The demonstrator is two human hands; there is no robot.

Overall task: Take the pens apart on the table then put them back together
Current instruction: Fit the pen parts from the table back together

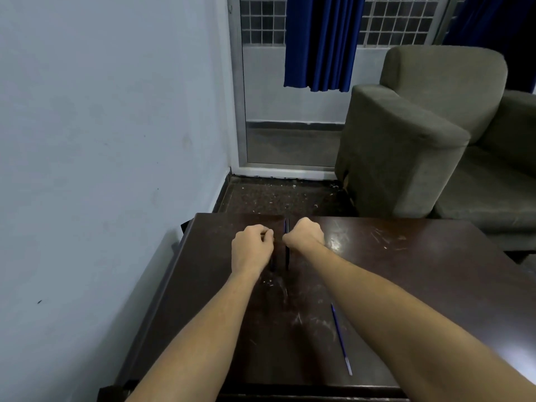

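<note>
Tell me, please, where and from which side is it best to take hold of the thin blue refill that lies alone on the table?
Pinch the refill near its middle, coming from above. It lies flat on the table, slanting away from the near edge, with free space along both long sides, so thumb and finger can close across it. The right hand looks closer.

dark brown table point(406, 271), blue refill point(341, 338), blue curtain point(319, 44)

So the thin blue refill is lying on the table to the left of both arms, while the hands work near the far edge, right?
Not quite. In the head view the thin blue refill lies on the table between the forearms, close beside the right one, not left of both. The left hand and right hand do work near the far edge.
</note>
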